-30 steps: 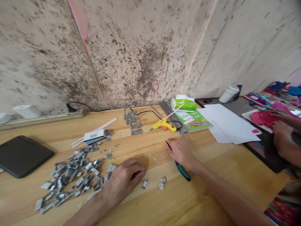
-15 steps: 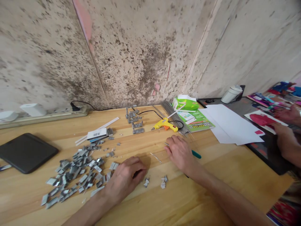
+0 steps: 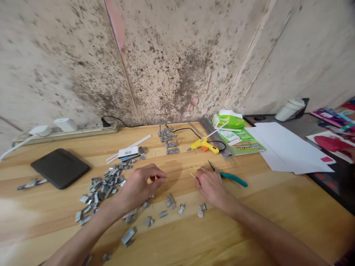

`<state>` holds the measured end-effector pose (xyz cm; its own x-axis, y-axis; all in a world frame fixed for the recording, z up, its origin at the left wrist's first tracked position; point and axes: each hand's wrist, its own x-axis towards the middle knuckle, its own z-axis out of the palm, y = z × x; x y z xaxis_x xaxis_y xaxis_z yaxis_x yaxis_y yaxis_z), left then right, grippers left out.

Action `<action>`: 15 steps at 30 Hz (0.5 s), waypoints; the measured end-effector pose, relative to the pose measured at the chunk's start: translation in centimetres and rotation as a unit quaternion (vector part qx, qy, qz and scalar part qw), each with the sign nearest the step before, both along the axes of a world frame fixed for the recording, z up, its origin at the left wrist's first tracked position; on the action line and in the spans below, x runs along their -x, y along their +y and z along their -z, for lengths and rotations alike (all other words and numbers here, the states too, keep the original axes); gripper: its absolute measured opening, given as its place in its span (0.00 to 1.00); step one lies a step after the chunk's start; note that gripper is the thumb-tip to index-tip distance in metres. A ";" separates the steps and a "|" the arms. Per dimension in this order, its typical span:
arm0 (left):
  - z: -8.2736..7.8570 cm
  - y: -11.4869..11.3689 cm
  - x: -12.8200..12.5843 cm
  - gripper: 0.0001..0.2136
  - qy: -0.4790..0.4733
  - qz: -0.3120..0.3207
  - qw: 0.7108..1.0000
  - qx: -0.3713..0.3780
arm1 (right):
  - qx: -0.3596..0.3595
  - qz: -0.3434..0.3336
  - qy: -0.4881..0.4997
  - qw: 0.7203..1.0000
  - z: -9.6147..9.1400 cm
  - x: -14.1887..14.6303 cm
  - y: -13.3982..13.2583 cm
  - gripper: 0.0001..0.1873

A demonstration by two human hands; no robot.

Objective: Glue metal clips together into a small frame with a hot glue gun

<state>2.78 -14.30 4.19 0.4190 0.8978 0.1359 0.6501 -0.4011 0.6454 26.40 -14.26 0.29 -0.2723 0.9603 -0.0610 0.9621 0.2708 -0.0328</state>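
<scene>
My right hand (image 3: 209, 184) rests low over the table with its fingers closed on a short thin wire (image 3: 192, 174), whose tip sticks out to the left. Just beyond that hand lie pliers with teal handles (image 3: 234, 178), jaws pointing up and left. My left hand (image 3: 145, 181) hovers across from it, thumb and fingertips together; anything between them is too small to make out. Small bent grey metal pieces (image 3: 107, 188) form a pile left of this hand. More metal pieces (image 3: 171, 201) lie scattered below and between my hands.
A yellow glue gun (image 3: 203, 145) lies beyond my hands, beside long thin rods (image 3: 215, 135) and a green tissue pack (image 3: 229, 121). Grey metal assemblies (image 3: 169, 139) stand near the wall. A black tablet (image 3: 60, 168) is at left, white paper sheets (image 3: 285, 147) at right.
My right hand has left the pliers on the table and picked up the thin wire. My left hand has lifted from the table, and more metal pieces lie spread nearby. The view has shifted left.
</scene>
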 end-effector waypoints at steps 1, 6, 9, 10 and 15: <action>-0.1 0.0 0.1 0.08 0.012 0.010 1.000 0.013 | -0.001 0.004 -0.001 1.000 0.0 -0.1 0.1 0.10; 0.0 0.7 1.2 0.09 0.064 0.006 0.998 0.028 | -0.011 0.008 -0.003 1.000 -0.2 -0.3 0.2 0.10; 0.0 1.0 2.6 0.08 0.126 -0.036 0.991 0.015 | -0.013 -0.004 0.013 1.000 -0.6 -0.2 0.0 0.08; -0.1 1.1 2.9 0.08 0.151 -0.043 0.987 0.015 | -0.009 -0.012 0.020 1.000 -0.7 0.0 -0.1 0.08; -0.2 0.6 3.5 0.11 0.250 -0.021 0.967 0.039 | 0.009 -0.053 0.042 0.998 -0.5 0.5 -0.4 0.08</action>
